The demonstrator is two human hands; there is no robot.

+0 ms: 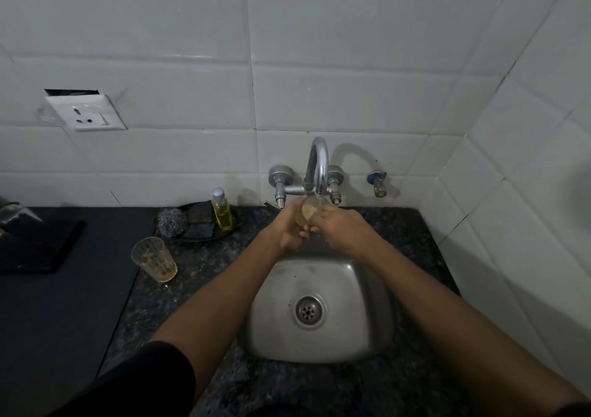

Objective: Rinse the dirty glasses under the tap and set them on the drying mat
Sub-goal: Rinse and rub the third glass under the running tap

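The hands [315, 224] hide most of the glass [309, 212] under the tap.

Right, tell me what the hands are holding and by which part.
Both hands hold one glass under the tap: the left hand wraps its lower body and base, the right hand grips its side.

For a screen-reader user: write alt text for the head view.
Both hands, left hand and right hand, hold a glass under the tap over a steel sink. A second dirty glass stands on the counter at left.
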